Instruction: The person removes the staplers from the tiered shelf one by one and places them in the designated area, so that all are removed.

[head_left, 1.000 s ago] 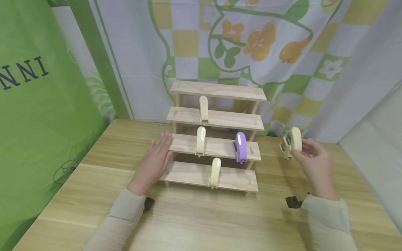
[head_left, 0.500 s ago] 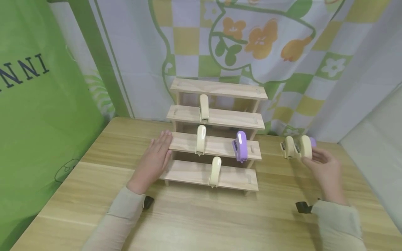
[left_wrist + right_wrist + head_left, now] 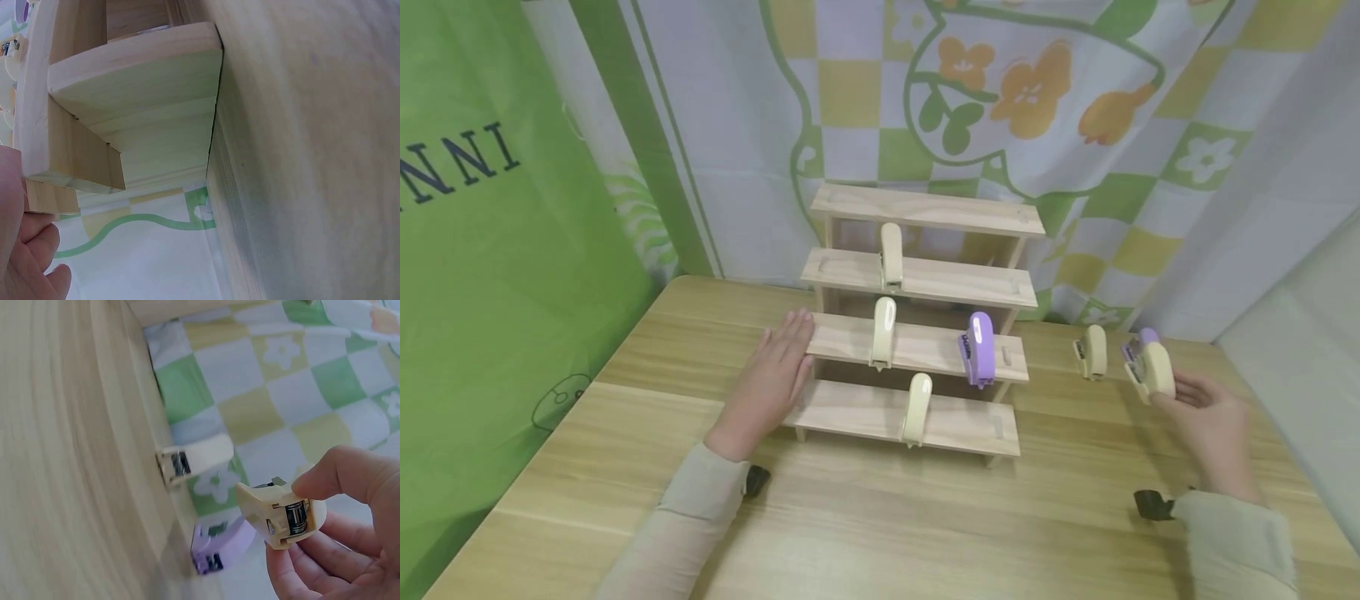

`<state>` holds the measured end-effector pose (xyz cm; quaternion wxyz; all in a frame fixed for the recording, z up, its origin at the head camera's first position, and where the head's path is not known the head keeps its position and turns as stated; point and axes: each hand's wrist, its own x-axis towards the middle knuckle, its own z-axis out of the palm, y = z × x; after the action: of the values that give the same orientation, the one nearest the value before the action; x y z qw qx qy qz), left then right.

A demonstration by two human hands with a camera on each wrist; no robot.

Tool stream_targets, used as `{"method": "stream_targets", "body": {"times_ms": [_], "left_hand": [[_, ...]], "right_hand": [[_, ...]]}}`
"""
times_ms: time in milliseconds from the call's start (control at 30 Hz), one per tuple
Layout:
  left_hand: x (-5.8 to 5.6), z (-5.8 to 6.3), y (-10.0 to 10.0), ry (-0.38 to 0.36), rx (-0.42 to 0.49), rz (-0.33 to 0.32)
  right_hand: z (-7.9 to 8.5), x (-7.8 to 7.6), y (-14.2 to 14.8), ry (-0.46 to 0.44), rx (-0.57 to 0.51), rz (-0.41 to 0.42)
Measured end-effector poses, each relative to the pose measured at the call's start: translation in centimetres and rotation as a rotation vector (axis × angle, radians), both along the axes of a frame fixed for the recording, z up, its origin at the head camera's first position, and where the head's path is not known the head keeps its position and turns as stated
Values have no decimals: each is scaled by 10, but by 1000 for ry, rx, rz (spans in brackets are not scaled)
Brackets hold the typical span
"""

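Note:
My right hand (image 3: 1210,421) pinches a cream stapler (image 3: 1157,371) between thumb and fingers, at the right of the table. In the right wrist view, the spring end of this held stapler (image 3: 294,519) faces the camera. Behind it in the head view stands a purple stapler (image 3: 1148,337), partly hidden; another cream stapler (image 3: 1095,352) stands to its left. My left hand (image 3: 767,383) lies with straight fingers on the left end of a wooden stepped shelf (image 3: 842,408), at its second tier from the bottom.
On the shelf's tiers stand a purple stapler (image 3: 979,350) and cream staplers, one high (image 3: 891,257), one mid-level (image 3: 883,332), one low (image 3: 916,408). A patterned curtain (image 3: 730,167) hangs behind the table (image 3: 880,533); green cloth (image 3: 490,275) hangs left.
My right hand has moved right and slightly toward me with the cream stapler, uncovering the cream one standing on the table. The left hand stays on the shelf.

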<state>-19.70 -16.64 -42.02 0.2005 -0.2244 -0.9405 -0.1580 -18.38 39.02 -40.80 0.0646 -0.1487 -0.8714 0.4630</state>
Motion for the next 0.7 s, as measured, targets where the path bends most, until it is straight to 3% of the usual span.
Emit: {"method": "stream_targets", "body": {"times_ms": [267, 700], "left_hand": [[-1, -1, 0, -9, 4, 0], [-1, -2, -1, 15, 4, -10]], "right_hand": [[-11, 6, 18, -3, 15, 37], [-22, 5, 35, -48, 41, 30]]}}
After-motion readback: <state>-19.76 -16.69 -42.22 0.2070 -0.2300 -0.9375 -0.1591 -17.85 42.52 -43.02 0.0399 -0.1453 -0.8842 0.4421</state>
